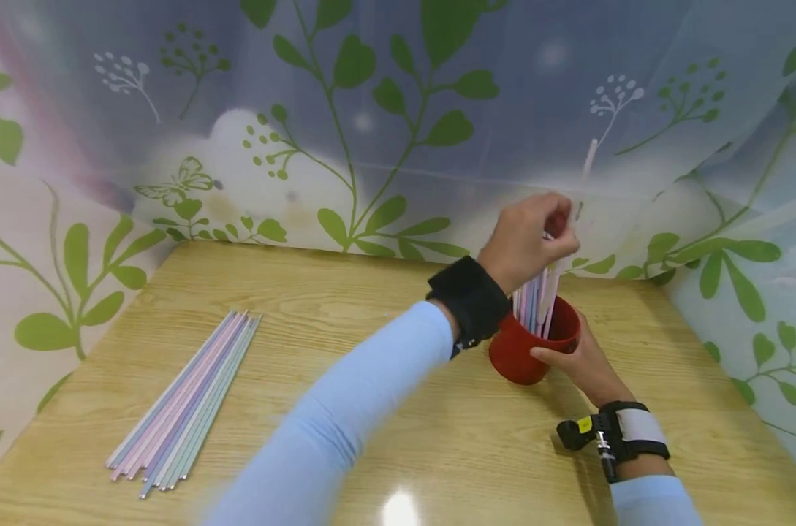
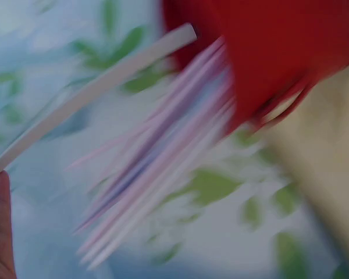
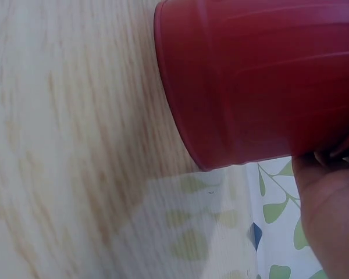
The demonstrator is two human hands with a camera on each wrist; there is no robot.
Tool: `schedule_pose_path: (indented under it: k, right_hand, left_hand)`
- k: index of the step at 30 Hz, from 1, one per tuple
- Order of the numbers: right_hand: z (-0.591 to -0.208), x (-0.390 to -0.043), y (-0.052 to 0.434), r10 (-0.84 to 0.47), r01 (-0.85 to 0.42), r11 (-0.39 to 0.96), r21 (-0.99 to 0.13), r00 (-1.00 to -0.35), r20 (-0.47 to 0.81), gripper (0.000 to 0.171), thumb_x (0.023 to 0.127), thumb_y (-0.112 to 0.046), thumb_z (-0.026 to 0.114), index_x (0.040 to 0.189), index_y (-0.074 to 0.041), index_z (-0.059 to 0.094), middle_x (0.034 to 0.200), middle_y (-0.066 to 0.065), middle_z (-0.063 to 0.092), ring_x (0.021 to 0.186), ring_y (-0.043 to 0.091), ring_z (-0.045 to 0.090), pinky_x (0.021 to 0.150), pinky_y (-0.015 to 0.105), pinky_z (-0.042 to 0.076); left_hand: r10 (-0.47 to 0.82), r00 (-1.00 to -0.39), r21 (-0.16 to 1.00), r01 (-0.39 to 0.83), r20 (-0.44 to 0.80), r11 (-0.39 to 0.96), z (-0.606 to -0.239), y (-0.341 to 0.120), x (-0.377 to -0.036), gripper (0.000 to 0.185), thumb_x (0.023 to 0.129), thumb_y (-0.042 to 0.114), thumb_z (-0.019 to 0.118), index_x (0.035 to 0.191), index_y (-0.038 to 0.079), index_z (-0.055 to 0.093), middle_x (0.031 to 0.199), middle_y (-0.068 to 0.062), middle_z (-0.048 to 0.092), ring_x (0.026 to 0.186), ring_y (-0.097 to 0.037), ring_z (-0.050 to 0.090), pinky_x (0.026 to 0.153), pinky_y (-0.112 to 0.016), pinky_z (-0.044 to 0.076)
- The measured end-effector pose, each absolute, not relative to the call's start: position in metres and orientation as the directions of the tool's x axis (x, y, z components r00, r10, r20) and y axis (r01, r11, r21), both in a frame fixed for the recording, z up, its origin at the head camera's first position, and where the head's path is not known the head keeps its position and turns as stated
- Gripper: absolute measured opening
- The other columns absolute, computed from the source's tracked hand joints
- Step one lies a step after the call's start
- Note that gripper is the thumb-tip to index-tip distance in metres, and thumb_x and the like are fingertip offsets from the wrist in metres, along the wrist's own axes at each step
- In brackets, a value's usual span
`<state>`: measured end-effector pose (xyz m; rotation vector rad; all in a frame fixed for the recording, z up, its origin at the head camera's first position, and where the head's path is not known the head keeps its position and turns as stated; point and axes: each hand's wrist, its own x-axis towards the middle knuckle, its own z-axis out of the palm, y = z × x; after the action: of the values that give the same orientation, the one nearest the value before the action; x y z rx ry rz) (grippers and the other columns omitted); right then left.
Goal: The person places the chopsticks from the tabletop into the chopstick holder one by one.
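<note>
My left hand (image 1: 532, 237) is above the red cup (image 1: 517, 356), pinching a whitish straw (image 1: 590, 159) that slants up past the fingertips. In the left wrist view this straw (image 2: 99, 87) stands apart from the bunch of pink, purple and white straws (image 2: 163, 145) in the cup; its far end is near the cup's mouth. My right hand (image 1: 588, 361) grips the cup's right side, thumb at the front near the rim, other fingers mostly hidden behind. In the right wrist view the cup (image 3: 262, 81) appears large, with part of the right hand (image 3: 331, 215) against it.
A loose bundle of pastel straws (image 1: 187, 402) in blue, pink, purple and green lies on the left of the wooden table (image 1: 371, 438). A leaf-patterned cloth (image 1: 371, 131) hangs behind the table and along both sides.
</note>
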<state>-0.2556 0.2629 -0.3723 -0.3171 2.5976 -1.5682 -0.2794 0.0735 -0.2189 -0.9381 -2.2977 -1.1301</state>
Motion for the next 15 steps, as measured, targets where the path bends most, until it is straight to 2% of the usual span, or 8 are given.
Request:
schedule_pose_path:
  k: [5, 7, 11, 15]
  right_hand:
    - [-0.376, -0.256, 0.256, -0.239, -0.137, 0.432, -0.891, -0.970, 0.034, 0.078, 0.077, -0.025, 0.060, 0.133, -0.022, 0.005, 0.131, 0.008, 0.025, 0.114, 0.020, 0.031, 0.083, 0.017, 0.037]
    - [-0.376, -0.255, 0.256, -0.236, -0.136, 0.442, -0.887, -0.971, 0.032, 0.079, 0.077, -0.025, 0.060, 0.133, -0.022, 0.005, 0.131, 0.009, 0.025, 0.114, 0.021, 0.031, 0.083, 0.018, 0.037]
    - [-0.376, -0.253, 0.257, -0.222, -0.135, 0.457, -0.879, -0.974, 0.034, 0.079, 0.077, -0.025, 0.059, 0.134, -0.022, 0.004, 0.132, 0.009, 0.025, 0.115, 0.022, 0.031, 0.083, 0.020, 0.037]
    - [-0.374, -0.253, 0.256, -0.232, -0.144, 0.442, -0.886, -0.972, 0.042, 0.078, 0.078, -0.024, 0.059, 0.134, -0.022, 0.005, 0.132, 0.009, 0.025, 0.114, 0.021, 0.032, 0.083, 0.018, 0.037]
  left_hand:
    - [0.431, -0.797, 0.541, 0.603, 0.422, 0.586, -0.271, 0.089, -0.284, 0.005, 0.077, 0.014, 0.054, 0.079, 0.012, 0.050, 0.070, 0.005, 0.048, 0.062, -0.003, 0.044, 0.053, -0.009, 0.033]
    - [0.419, -0.836, 0.538, 0.549, 0.355, 0.639, -0.284, 0.088, -0.286, 0.008, 0.078, 0.014, 0.054, 0.072, 0.012, 0.049, 0.063, 0.005, 0.044, 0.054, -0.003, 0.041, 0.047, -0.010, 0.030]
    - [0.376, -0.882, 0.496, 0.471, 0.285, 0.729, -0.288, 0.078, -0.290, 0.023, 0.082, 0.021, 0.053, 0.062, 0.012, 0.055, 0.052, 0.006, 0.043, 0.045, -0.003, 0.039, 0.042, -0.012, 0.028]
    - [0.380, -0.889, 0.472, 0.458, 0.256, 0.753, -0.278, 0.052, -0.291, 0.024, 0.082, 0.028, 0.053, 0.064, 0.014, 0.062, 0.052, 0.006, 0.053, 0.043, -0.003, 0.047, 0.044, -0.013, 0.035]
